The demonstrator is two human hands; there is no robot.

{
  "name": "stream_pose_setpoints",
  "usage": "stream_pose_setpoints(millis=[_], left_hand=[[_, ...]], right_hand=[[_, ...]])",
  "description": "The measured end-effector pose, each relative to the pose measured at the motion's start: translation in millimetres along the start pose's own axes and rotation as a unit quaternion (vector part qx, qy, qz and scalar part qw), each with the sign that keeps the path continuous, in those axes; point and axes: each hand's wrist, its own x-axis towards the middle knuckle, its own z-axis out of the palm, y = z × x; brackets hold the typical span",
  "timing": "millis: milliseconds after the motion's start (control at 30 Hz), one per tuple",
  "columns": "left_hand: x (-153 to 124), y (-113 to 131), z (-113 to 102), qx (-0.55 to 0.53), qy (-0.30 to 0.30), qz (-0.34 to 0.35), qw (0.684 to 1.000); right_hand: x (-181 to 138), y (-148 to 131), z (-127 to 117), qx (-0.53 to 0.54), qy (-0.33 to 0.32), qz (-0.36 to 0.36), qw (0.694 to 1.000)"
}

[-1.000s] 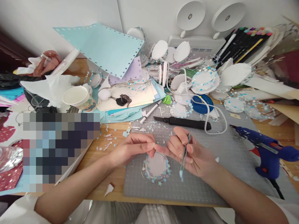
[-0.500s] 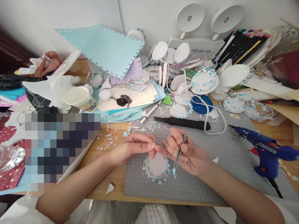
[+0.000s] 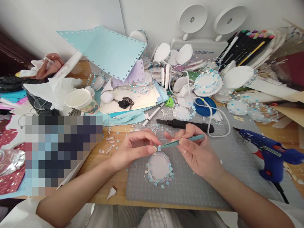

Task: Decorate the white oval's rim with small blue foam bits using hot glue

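Note:
Above the cutting mat (image 3: 197,190), my left hand (image 3: 136,147) has its thumb and index fingertips close together at a small blue paper star (image 3: 159,147). My right hand (image 3: 197,152) is closed around teal tweezers (image 3: 192,138), held nearly level with the tip pointing left at the same star. Just below the fingertips lies a round white disc (image 3: 159,168) on the mat, ringed with pale blue and lilac stars. A thin wire loop shows at its left edge. Any fine wire between my left fingertips is too small to make out.
A black utility knife (image 3: 187,124) lies behind my hands, and a blue glue gun (image 3: 268,152) rests at the right. Behind are a white cable (image 3: 224,115), several star-trimmed discs (image 3: 208,83), coloured paper, keys (image 3: 128,102) and a paper cup (image 3: 79,98).
My right hand has swung the tweezers from pointing down to nearly level, bringing the tip to my left fingertips. My left index finger has lifted slightly from the thumb.

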Motion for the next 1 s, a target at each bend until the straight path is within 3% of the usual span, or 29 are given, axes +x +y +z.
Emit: stream_pose_setpoints(millis=[133,400,700,1000], left_hand=[[0.2,-1.3,0.3,0.012,0.017,0.04,0.999],[0.2,-2.3,0.3,0.073,0.068,0.069,0.993],[0.0,-1.8,-1.0,0.104,0.07,0.062,0.99],[1.6,5.6,4.4,0.179,0.076,0.073,0.978]], right_hand=[[0.3,0.9,2.2,-0.028,0.039,-0.036,0.998],[-1.3,4.4,0.7,-0.066,0.025,-0.07,0.995],[1.7,4.0,-1.7,-0.068,0.068,-0.071,0.993],[-1.9,4.7,-3.8,-0.105,0.052,-0.052,0.992]])
